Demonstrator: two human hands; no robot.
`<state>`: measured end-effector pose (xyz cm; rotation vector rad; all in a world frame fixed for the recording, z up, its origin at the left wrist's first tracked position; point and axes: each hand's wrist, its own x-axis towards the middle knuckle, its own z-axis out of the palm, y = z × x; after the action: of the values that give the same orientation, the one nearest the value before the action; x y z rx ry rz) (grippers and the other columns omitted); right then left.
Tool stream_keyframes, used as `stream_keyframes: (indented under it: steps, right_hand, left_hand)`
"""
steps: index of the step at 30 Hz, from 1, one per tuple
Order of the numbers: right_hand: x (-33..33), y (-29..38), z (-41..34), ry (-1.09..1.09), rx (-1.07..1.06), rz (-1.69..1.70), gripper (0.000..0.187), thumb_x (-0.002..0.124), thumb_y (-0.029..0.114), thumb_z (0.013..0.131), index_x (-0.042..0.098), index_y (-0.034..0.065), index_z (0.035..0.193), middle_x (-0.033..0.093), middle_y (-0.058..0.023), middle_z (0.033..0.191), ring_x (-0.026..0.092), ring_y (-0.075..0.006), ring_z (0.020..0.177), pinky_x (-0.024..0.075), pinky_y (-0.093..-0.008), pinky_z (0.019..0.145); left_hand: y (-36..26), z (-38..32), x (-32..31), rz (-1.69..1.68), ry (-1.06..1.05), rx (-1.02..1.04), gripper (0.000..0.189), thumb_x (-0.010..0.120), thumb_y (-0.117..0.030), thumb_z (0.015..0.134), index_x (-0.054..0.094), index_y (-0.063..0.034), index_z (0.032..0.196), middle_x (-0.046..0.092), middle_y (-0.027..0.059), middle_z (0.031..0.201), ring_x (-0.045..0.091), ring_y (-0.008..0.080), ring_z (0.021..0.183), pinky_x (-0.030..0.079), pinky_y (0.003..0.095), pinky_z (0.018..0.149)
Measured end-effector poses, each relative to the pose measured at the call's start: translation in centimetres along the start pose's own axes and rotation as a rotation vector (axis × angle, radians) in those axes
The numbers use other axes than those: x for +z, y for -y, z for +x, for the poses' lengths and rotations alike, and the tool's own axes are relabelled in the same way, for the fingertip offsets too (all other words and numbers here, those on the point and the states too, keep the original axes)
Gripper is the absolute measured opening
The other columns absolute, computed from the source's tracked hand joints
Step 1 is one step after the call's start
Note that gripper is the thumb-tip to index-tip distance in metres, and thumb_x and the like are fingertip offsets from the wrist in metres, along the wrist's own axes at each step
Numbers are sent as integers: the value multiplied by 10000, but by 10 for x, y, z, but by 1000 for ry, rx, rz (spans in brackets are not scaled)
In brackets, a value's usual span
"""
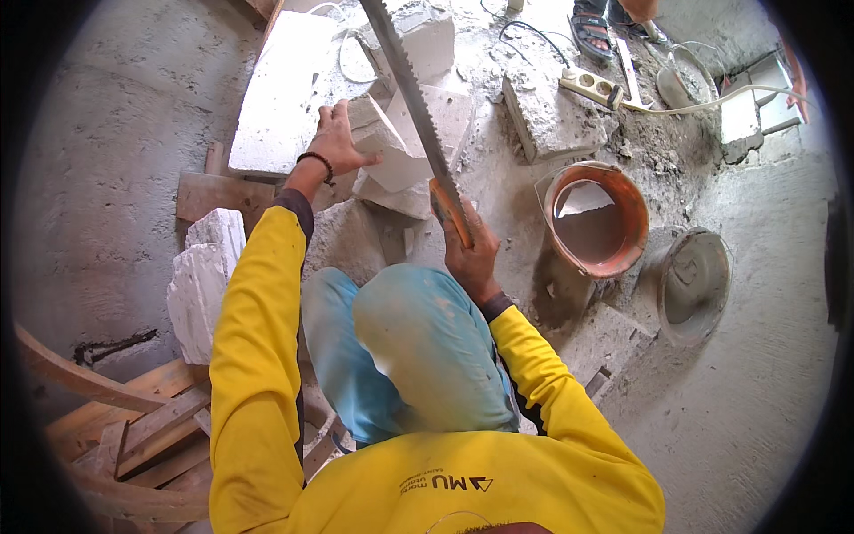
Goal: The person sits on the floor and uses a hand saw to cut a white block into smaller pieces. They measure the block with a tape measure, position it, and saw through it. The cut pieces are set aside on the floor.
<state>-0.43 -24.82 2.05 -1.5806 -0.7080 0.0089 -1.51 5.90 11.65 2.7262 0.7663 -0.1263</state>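
Note:
My right hand (475,253) grips the orange handle of a hand saw (420,100). Its long, coarse-toothed blade points up and away, passing over pale blocks in the view. My left hand (337,143), with a beaded bracelet at the wrist, holds the left side of a cut piece of aerated concrete block (380,137), fingers at the top edge and thumb lower down. Right behind this piece lies another block piece (440,117), partly hidden by the blade. A larger white block (283,93) lies left of my left hand. Whether the saw teeth touch any block cannot be told.
An orange bucket (552,220) holding murky liquid and a grey mortar bucket (697,287) stand at right. Beyond are a power strip (590,87), a hammer-like tool (628,73) and another person's sandalled foot (592,37). Broken blocks (200,294) and wooden boards (160,427) lie left.

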Motion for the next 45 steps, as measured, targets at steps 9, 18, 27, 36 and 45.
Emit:
stream_keyframes:
  steps: [9,18,27,36,45]
  right_hand:
    - [1,-6,2,67,87,-36,458,670,105,952,598,103,1404,685,-212,1259,716,-374,1043,581,-395,849]
    - [5,-7,4,139,176,-65,477,667,80,938,601,124,1408,718,-219,1141,726,-380,982,583,-413,814]
    - [7,-21,-2,-1,-12,-18,491,647,86,927,589,123,1414,713,-204,1146,702,-413,959,569,-445,808]
    - [-20,-23,-7,168,85,-93,500,658,89,938,569,116,1429,688,-229,1191,695,-414,962,564,-438,773]
    - [-2,-14,2,179,315,7,501,659,46,919,609,172,1401,699,-232,1155,716,-399,955,569,-422,757]
  left_hand:
    - [8,15,-8,11,65,-28,1408,964,-534,564,173,76,1556,314,340,1445,437,464,1357,410,443,1162]
    - [17,28,-14,48,147,-49,1411,926,-584,574,173,94,1556,334,369,1458,359,487,1413,368,463,1185]
    - [36,43,-11,-1,106,12,1366,933,-595,556,228,42,1537,377,296,1364,503,436,1260,455,447,1103]
    - [39,46,-12,-39,114,-38,1297,952,-508,589,259,46,1534,403,293,1397,433,422,1357,400,462,1152]
    - [36,42,-14,-43,121,-3,1304,939,-522,611,235,60,1543,389,291,1410,432,415,1354,394,453,1159]
